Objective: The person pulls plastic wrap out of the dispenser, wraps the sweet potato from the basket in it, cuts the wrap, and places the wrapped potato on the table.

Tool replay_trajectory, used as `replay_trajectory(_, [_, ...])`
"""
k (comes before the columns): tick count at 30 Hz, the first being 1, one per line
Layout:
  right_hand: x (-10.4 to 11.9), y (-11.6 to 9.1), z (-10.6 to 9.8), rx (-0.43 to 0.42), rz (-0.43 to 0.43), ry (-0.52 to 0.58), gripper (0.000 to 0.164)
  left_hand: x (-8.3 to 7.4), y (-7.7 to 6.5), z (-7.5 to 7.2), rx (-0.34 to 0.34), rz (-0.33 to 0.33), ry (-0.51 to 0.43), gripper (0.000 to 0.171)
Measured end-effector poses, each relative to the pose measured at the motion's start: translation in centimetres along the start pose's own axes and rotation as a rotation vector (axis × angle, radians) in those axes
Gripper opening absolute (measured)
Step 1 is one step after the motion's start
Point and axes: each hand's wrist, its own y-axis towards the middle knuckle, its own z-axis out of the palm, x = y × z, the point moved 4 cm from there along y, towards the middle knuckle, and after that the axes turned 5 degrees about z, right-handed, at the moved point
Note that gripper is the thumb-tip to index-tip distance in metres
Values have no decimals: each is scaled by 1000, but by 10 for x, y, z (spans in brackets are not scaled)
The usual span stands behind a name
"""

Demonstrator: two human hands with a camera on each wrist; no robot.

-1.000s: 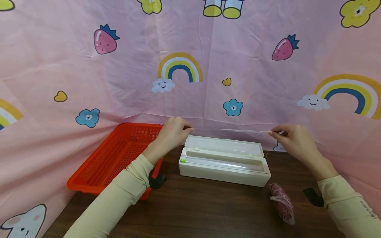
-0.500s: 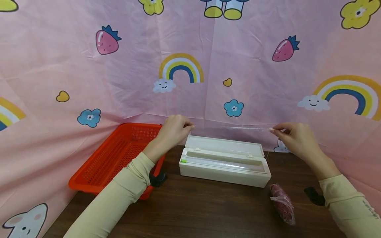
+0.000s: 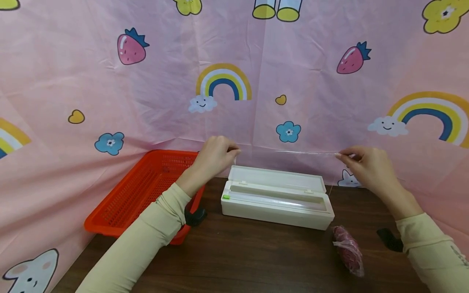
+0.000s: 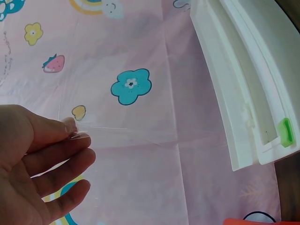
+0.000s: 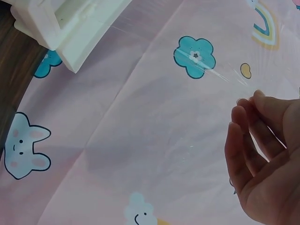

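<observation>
Pink backdrop (image 3: 165, 101), pinched film (image 3: 307, 153), bundle (image 3: 348, 250) head-view only

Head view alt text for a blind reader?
A person's left grip and right grip pinch clear film above an open white box. A red basket stands to its left; a wrapped reddish bundle lies near its right end.

Left grip (image 3: 213, 156) raised slightly, right grip (image 3: 371, 167) higher, clear film (image 3: 307, 152) lifted between them.
</observation>
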Motion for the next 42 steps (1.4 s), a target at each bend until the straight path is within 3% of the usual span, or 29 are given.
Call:
replay_trajectory(13, [2, 0, -6, -33, 42, 14, 21, -5, 3, -7, -28, 11, -2, 16])
replay_trajectory(21, [10, -15, -16, -52, -45, -1, 15, -13, -7, -13, -15, 53, 13, 14])
replay_trajectory(30, [20, -52, -26, -62, -82, -8, 7, -29, -39, -18, 17, 115, 27, 11])
replay_trajectory(36, [30, -85, -30, -55, -93, 48, 19, -40, -67, -18, 1, 190, 38, 6])
replay_trajectory(42, [34, -119, -26, -20, -129, 102, 37, -47, -103, -14, -7, 310, 142, 5])
